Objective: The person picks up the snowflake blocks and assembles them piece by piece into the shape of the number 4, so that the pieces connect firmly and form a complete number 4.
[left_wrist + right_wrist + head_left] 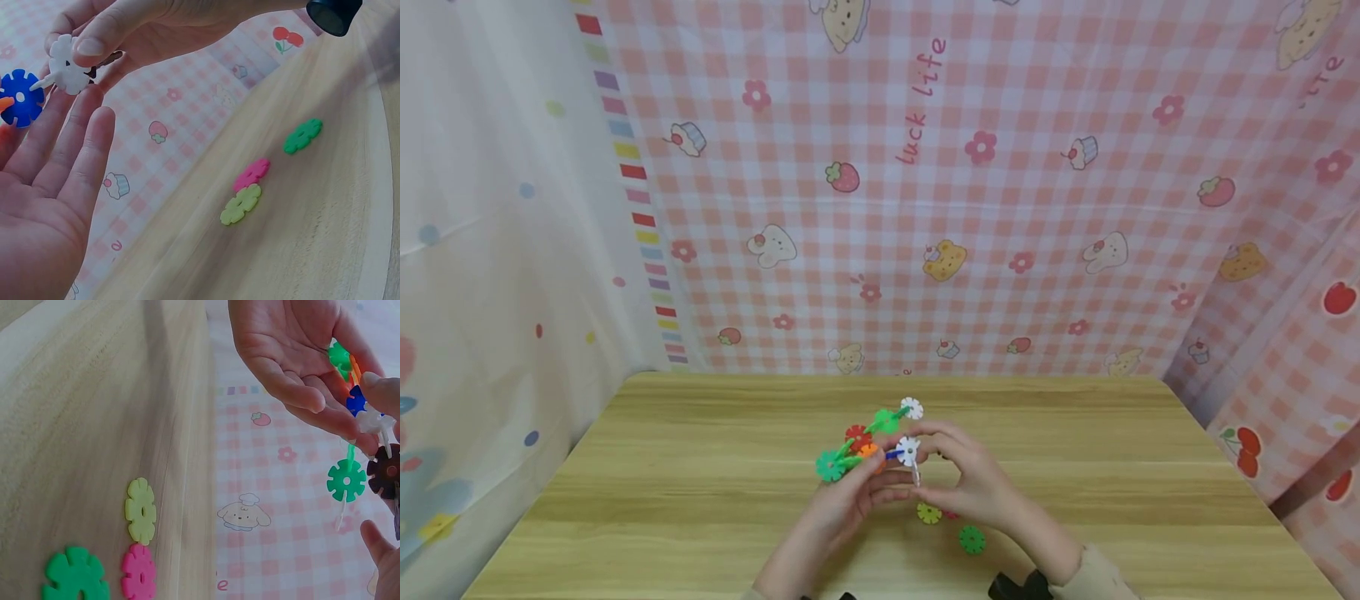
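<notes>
A linked chain of plastic snowflake discs hangs between both hands above the table. My left hand holds it, with the thumb over an orange disc and the other fingers stretched beneath. Beyond them the chain runs through a red disc and green ones to a white disc at its far end. On the right, my right hand pinches around a nearer white disc, a fingertip on its face. This disc joins a blue disc. A dark brown disc sits by the right fingers, partly hidden.
Loose on the wooden table lie a yellow disc, a pink disc touching it, and a green disc. A black object shows at the near edge. Patterned curtains hang behind and at the sides.
</notes>
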Demonstrator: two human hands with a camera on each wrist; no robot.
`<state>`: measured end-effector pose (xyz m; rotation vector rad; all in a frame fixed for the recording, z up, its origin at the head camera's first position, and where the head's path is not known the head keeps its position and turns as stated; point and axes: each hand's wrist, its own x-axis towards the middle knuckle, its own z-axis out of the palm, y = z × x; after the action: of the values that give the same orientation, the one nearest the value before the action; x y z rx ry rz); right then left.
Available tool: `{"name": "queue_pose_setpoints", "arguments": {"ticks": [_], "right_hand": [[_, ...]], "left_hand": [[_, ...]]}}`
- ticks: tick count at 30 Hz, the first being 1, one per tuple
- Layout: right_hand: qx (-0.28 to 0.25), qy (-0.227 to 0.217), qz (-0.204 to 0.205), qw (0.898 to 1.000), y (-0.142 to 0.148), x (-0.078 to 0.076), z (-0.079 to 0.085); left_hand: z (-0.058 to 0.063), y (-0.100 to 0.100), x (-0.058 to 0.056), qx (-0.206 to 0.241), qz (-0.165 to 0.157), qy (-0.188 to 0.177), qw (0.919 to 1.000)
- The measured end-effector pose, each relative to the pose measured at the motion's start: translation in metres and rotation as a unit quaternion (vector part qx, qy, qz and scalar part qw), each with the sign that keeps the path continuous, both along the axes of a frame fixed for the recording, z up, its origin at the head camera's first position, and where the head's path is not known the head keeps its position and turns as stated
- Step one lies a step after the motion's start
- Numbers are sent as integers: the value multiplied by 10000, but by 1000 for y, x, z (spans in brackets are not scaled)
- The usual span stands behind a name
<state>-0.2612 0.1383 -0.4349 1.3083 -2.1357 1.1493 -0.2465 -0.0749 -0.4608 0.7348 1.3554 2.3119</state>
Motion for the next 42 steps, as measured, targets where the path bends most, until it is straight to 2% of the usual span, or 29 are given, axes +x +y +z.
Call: {"name": "queue_pose_setpoints", "arguments": {"ticks": [11,16,20,23,26,29,31,33,36,42], "right_hand": [[-77,157,-406,9990,0,6,-1],[-468,341,-507,9970,1,9,-3],[-1166,532,-1004,9867,10,14,-9],[-1357,336,-1514,9785,22,20,-17],[-859,-174,-1909,9777,35,27,-24],[223,-1265,-2007,9712,45,34,-31],[1013,-1972,-1880,9568,51,37,-37],[1611,-2412,-1792,9401,55,40,-42],[1977,-2354,-1762,9351,56,42,-47],[2264,-2109,-1787,9340,54,42,-45]], "left_hand": [[5,-1,2,-272,199,-173,9993],[7,-3,4,-358,276,-382,9982],[8,-4,4,-349,258,-392,9983],[8,-6,3,-288,262,-323,9987],[8,-7,2,-243,262,-254,9990],[7,-8,2,-257,287,-230,9990],[7,-9,2,-299,321,-250,9987],[7,-9,2,-336,352,-288,9984],[7,-9,1,-345,335,-257,9985],[5,-10,0,-320,317,-130,9989]]}}
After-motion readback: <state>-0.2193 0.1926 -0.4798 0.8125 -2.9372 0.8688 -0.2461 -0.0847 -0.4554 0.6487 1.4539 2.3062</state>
